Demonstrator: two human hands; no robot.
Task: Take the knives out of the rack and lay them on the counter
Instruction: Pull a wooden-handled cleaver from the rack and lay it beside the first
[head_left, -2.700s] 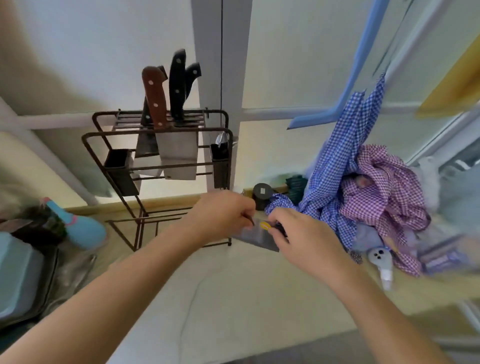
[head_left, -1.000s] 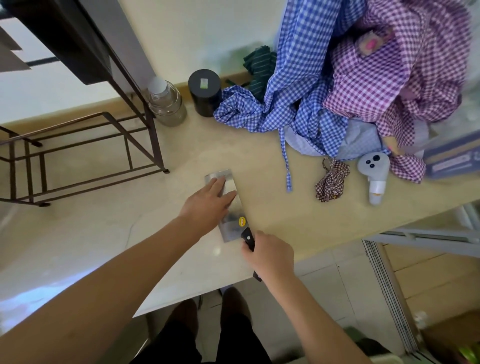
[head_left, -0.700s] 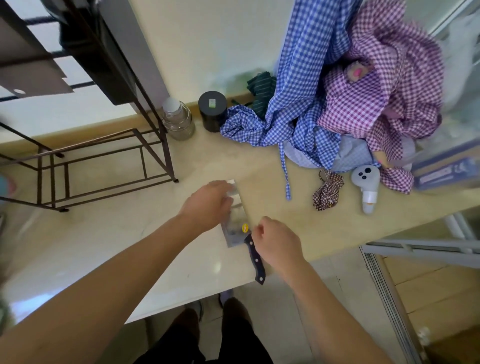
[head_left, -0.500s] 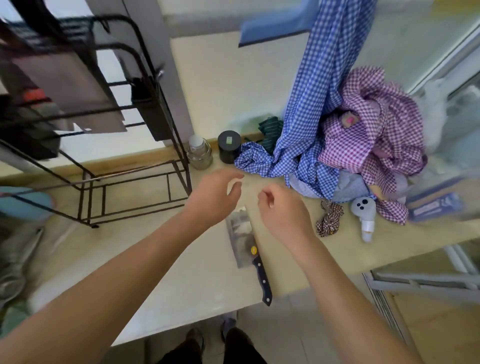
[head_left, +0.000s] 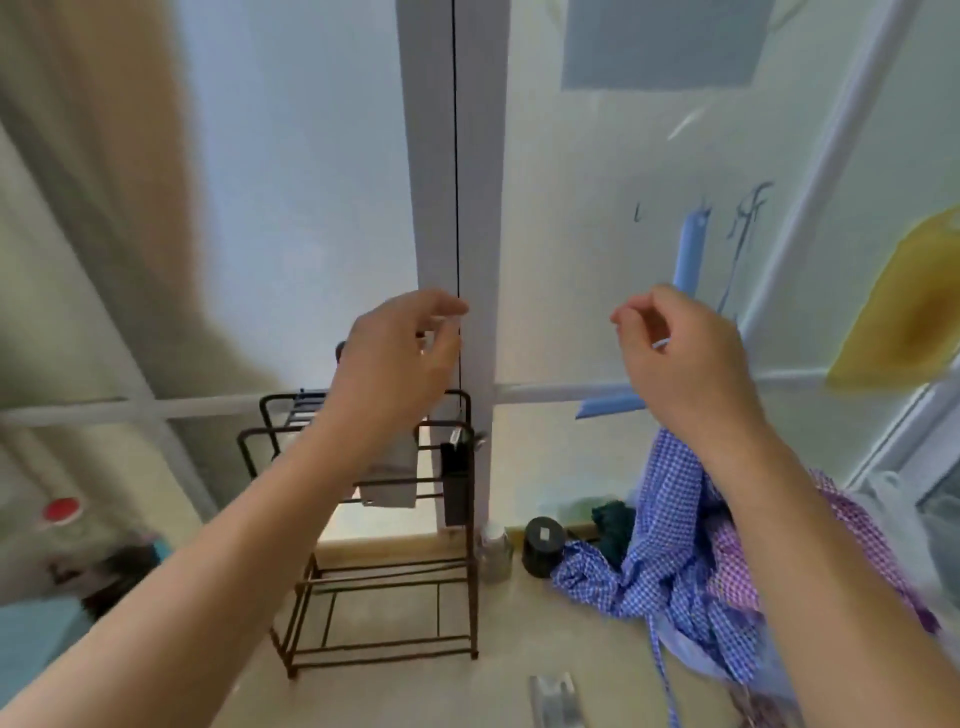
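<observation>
A dark wire knife rack (head_left: 470, 566) stands on the beige counter (head_left: 395, 691) by the window. A wide cleaver blade (head_left: 390, 480) hangs in it. My left hand (head_left: 397, 358) is raised in front of the rack's top with its fingers curled and apart. It covers most of the knife handles, and only a dark handle tip (head_left: 340, 351) shows beside it. My right hand (head_left: 675, 358) hovers to the right, loosely curled and holding nothing. The steel blade of a cleaver (head_left: 553, 699) lies flat on the counter at the bottom edge.
A black holder cup (head_left: 455, 483) hangs on the rack's right side. A small clear jar (head_left: 494, 545) and a black canister (head_left: 540, 540) stand against the wall. Blue checked cloth (head_left: 670, 551) and purple checked cloth (head_left: 857, 551) pile up on the right. A window post (head_left: 457, 208) rises behind.
Both hands have let go of the cleaver laid on the counter and risen. The left hand now sits at the rack's top. The view has tilted upward.
</observation>
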